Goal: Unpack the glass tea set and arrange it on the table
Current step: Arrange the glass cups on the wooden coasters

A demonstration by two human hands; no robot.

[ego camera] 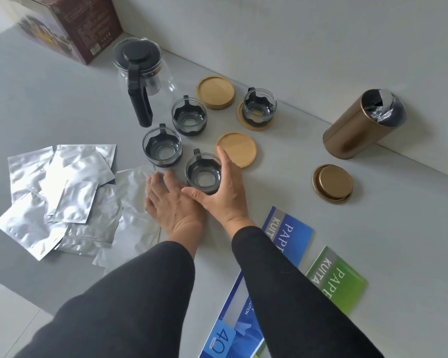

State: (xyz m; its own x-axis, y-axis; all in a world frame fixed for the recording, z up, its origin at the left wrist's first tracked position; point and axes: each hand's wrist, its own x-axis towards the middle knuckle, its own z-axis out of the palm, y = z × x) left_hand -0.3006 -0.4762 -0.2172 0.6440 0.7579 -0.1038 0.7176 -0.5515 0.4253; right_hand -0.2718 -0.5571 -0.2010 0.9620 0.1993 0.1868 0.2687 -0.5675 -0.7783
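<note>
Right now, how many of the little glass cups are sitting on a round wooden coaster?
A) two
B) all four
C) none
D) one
D: only the far cup sits on a coaster; the two other coasters are bare, and the other three cups stand on the table.

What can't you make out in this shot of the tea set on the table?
Head view only:
- Nearest cup: its right side is hidden by the right hand, so the contact there cannot be judged.
- Brown box: cut off by the top edge; its print is too blurred to read.
- Bronze tin: contents unclear behind crumpled foil in its mouth.
- Blue booklet: title covered by the right sleeve.
</note>
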